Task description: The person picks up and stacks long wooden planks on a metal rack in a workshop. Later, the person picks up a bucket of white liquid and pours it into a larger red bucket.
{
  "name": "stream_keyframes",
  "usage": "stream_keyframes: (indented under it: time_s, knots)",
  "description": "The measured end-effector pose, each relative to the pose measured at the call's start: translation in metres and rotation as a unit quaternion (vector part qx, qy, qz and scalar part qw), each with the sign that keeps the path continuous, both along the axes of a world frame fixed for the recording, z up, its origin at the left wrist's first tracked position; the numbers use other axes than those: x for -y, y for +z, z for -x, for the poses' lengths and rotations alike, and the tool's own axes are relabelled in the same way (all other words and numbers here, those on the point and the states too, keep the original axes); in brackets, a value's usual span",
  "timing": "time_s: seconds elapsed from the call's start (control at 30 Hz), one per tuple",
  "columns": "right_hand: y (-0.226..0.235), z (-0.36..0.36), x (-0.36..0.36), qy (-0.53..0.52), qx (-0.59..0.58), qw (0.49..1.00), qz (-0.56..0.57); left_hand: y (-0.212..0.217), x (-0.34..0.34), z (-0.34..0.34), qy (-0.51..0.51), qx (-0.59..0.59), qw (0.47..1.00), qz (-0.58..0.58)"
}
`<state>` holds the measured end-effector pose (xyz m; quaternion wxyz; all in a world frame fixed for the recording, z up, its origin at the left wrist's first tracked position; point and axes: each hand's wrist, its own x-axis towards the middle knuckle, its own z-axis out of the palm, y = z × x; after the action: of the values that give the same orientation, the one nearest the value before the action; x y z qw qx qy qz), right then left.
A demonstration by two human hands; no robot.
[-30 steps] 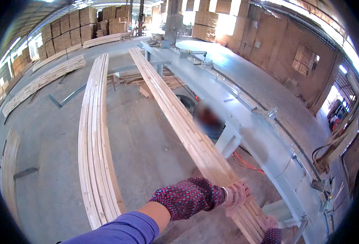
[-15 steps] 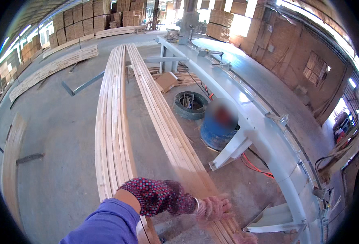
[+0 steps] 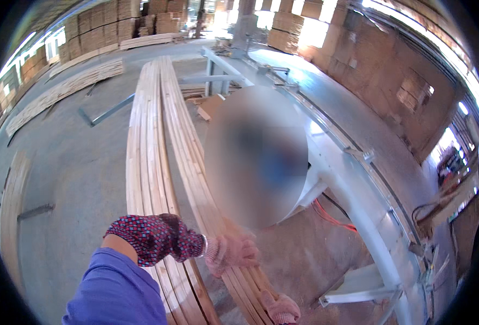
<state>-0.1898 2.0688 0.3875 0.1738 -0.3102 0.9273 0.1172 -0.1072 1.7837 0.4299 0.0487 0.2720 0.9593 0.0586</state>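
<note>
Two long bundles of pale wooden strips run away from me, close together at their far ends. My left hand point(image 3: 232, 254), in a pink knitted glove, reaches across and wraps over the right bundle of wooden strips point(image 3: 188, 162). Lower down, my right hand point(image 3: 280, 309) in a matching glove grips the right side of that same bundle near the lower edge. The left bundle of wooden strips point(image 3: 151, 141) lies under my left forearm, which wears a patterned sleeve cover point(image 3: 155, 238) over a purple sleeve. My fingertips beneath the strips are hidden.
A long grey metal machine frame point(image 3: 353, 195) curves along the right, with orange cables point(image 3: 331, 215) by its leg. A blurred patch hides the floor beside it. More boards point(image 3: 66, 92) lie at left, near a metal bar point(image 3: 106, 111). Wood stacks point(image 3: 101, 24) stand far back.
Both my hands have shifted left with the near part of the right bundle, narrowing the gap to the left bundle. The view has tilted slightly, and the blurred patch has grown.
</note>
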Motion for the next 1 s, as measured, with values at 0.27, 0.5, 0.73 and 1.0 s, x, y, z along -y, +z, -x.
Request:
stream_keyframes:
  time_s: [0.27,0.5,0.73,1.0]
  knots:
    - [-0.017,0.067,0.011,-0.069,0.191,0.941,0.269,0.026,-0.019,0.08,0.064,0.174,0.976,0.115]
    - [-0.021,0.1,-0.134,-0.164,0.136,0.958,0.193,0.003,-0.157,0.172,0.041,0.263,0.954,0.139]
    - [0.014,0.047,-0.258,-0.288,0.017,0.946,0.146,-0.026,-0.25,0.147,0.068,0.19,0.977,0.07]
    - [-0.006,-0.009,-0.259,-0.294,0.046,0.946,0.13,-0.037,-0.25,0.08,0.13,0.172,0.974,0.071]
